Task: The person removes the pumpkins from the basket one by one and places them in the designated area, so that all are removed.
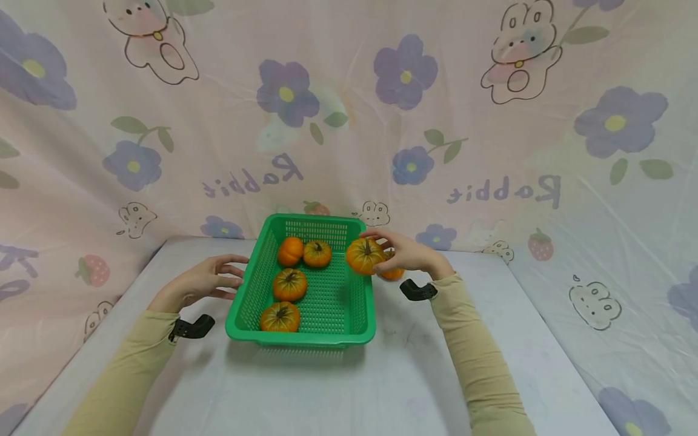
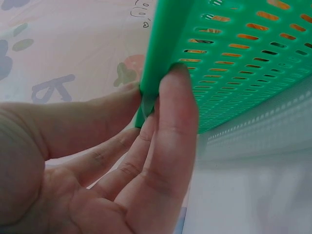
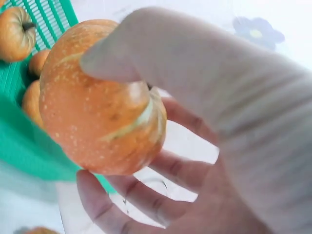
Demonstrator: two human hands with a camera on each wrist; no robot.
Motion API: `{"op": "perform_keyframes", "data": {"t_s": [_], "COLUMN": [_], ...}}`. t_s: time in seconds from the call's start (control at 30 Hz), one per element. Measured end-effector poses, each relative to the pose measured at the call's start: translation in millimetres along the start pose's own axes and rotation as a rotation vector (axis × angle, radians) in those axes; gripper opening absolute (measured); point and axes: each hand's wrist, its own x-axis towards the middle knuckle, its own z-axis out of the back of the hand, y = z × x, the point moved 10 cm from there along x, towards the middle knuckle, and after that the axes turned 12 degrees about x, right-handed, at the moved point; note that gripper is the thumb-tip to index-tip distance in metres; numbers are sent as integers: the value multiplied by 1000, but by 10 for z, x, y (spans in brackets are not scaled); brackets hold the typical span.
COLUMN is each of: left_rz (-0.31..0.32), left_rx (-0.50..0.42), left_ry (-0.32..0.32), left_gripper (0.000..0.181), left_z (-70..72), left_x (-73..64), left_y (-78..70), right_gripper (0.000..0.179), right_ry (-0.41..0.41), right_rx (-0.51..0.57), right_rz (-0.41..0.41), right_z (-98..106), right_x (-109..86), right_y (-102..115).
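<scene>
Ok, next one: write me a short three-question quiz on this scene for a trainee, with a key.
1. Count: how many round orange pumpkins lie inside the green plastic basket?
2. True or false: the left hand holds a pumpkin.
3. Choose: in the head view, where is the loose pumpkin, neither held nor in the basket? A) left of the basket; B) right of the basket; C) in front of the basket.

Key:
1. Four.
2. False; it is at the basket's left rim.
3. B, partly hidden by the right hand.

Pale pink backdrop (image 1: pixel 349 166) with purple flowers (image 1: pixel 406 75) and cartoon rabbits (image 1: pixel 520 66); white table (image 1: pixel 403 387) below
</scene>
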Motion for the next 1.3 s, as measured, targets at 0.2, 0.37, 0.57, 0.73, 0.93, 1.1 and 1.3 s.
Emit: {"op": "perform_keyframes", "data": {"t_s": [0.2, 0.37, 0.57, 0.73, 0.93, 1.1, 1.3], "left_rz": [0, 6, 6, 1, 2, 3, 4], "left_rx": [4, 5, 6, 11, 16, 15, 5], "left_ry": [2, -1, 0, 1, -1, -1, -2], "left_gripper": [65, 67, 67, 66, 66, 66, 66], "left_z": [-3, -1, -6, -8, 1, 3, -4], "left_x": [-2, -2, 0, -4, -15, -11, -8], "left_y": [0, -2, -3, -8, -7, -3, -7], "right_gripper": [72, 72, 71, 71, 72, 74, 73], "right_ry": [-55, -125, -198, -261, -352, -418, -448], "right_rx": [33, 3, 21, 19, 32, 97, 155], "right_rz": [-12, -63, -72, -95, -141, -195, -211], "right_z": [217, 402, 552, 631, 728, 755, 724], "right_x": [-210, -397, -590, -757, -915, -1005, -1031], "right_y": [-106, -257, -415, -658, -1005, -1247, -1443]}}
